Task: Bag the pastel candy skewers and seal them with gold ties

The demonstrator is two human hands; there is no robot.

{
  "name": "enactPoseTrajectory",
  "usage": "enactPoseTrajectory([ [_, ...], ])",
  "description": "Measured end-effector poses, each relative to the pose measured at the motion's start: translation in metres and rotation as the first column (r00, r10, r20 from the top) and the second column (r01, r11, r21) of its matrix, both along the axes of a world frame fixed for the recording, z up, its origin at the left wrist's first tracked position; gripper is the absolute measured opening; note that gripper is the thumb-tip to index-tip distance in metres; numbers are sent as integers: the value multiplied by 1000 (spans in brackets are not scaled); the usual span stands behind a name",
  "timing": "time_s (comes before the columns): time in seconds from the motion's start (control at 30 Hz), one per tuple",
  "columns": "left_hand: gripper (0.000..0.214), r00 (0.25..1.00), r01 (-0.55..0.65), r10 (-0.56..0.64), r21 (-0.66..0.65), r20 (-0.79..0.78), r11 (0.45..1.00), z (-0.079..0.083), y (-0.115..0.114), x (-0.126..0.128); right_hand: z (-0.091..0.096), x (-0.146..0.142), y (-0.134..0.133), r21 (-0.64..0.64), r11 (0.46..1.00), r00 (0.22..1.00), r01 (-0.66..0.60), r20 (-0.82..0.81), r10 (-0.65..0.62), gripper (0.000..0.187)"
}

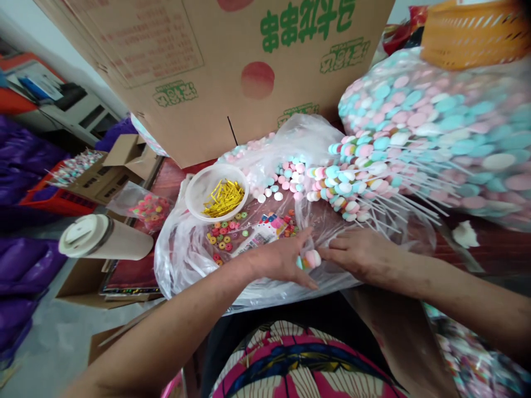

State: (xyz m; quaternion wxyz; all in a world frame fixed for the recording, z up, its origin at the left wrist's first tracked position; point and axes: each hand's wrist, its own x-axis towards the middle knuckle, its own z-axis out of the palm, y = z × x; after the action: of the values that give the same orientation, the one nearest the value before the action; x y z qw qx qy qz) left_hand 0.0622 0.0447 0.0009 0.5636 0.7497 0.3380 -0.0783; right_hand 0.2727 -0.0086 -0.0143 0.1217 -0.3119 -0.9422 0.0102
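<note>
A short stack of pink, white and blue marshmallows (310, 258) lies low over the plastic sheet between my two hands. My left hand (282, 258) is open, thumb and fingers spread on either side of the stack's left end. The fingers of my right hand (357, 255) are closed at its right end; any stick there is hidden under that hand. Just beyond the left hand are small ring candies (224, 235) and a printed wrapper (261, 232). Loose marshmallows (290, 177) spill from a clear bag behind them.
A white bowl (191, 196) holds gold twist ties. Finished marshmallow skewers (352, 177) are piled at the right, against a large bag of marshmallows (415, 110). A cardboard box (215, 83) stands behind. At left are a lidded cup (124, 237) and a candy bag (151, 210).
</note>
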Motion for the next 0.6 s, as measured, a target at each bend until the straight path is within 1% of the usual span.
enactPoseTrajectory([
  [0.03,123,1000,10,-7,88,-29,996,2,3,-3,-9,0,-1,-91,995,999,32,-13,-34,26],
  [0.07,122,999,21,-16,148,-39,989,6,7,-9,-16,1,-3,-159,985,997,58,-38,-65,28],
  [0.1,117,999,40,-33,185,-38,982,11,10,-16,-21,2,-4,-201,977,993,71,-79,-89,28],
  [0.13,107,998,62,-54,217,-42,974,17,14,-24,-24,3,-5,-226,971,987,76,-125,-106,28],
  [0.17,94,993,100,-82,253,-83,962,22,16,-32,-26,4,-5,-237,969,979,73,-171,-115,28],
  [0.23,64,968,191,-135,268,-213,944,29,19,-45,-24,4,-6,-237,969,960,73,-247,-132,28],
  [0.27,48,955,212,-150,233,-257,949,30,19,-49,-22,3,-6,-202,976,957,80,-259,-132,28],
  [0.3,36,952,202,-153,169,-264,965,29,18,-52,-20,3,-6,-144,985,958,95,-255,-129,28],
  [0.37,23,975,119,-121,-23,-187,993,25,14,-51,-11,2,-4,45,993,973,112,-207,-101,29],
  [0.43,22,994,50,-69,-214,-80,976,19,10,-46,1,4,-2,250,965,992,84,-116,-56,28],
  [0.47,24,997,44,-59,-276,-45,960,18,8,-42,9,5,-1,329,942,996,67,-73,-45,28],
  [0.53,27,996,81,-88,-325,-7,942,17,5,-36,22,6,1,424,904,998,59,-23,-54,30],
  [0.6,31,991,128,-132,-322,9,938,18,4,-33,30,5,2,461,885,998,62,-10,-65,32],
])
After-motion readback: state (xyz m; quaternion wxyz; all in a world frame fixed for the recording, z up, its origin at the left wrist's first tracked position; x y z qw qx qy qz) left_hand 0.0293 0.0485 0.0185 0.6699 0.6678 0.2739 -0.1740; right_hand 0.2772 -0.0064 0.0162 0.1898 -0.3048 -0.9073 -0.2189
